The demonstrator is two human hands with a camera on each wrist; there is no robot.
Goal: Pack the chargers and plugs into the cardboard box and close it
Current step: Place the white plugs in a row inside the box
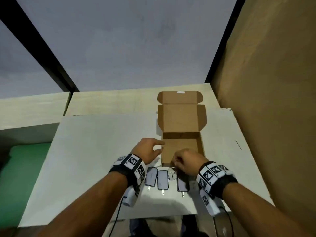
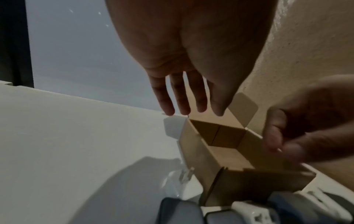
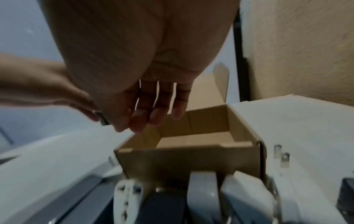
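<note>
The table (image 1: 95,151) is a pale board, with a green surface (image 1: 29,161) lower at its left edge; the left hand (image 1: 148,149) hovers just beside the left wall of the cardboard box (image 1: 181,146), fingers (image 2: 180,97) straight and slightly apart, holding nothing (the left wrist view shows the palm bare above the box corner); a small white object lies on the table under this hand, too hidden to name. In front of the box, a row of chargers lies flat with prongs toward the person: a dark-faced charger (image 1: 151,177) at the left, a second charger (image 1: 162,179) touching or just beside it, then a white plug adapter (image 1: 171,175) against the box's near wall, then a third charger (image 1: 182,184) partly under the right wrist. The box stands open and holds nothing visible, its lid (image 1: 180,117) folded back away from the person. The right hand (image 1: 186,162) is over the box's near edge, fingers loosely bent and close together; whether they pinch anything I cannot tell, since the views are blurred there. A tan wall (image 1: 273,82) rises at the right.
</note>
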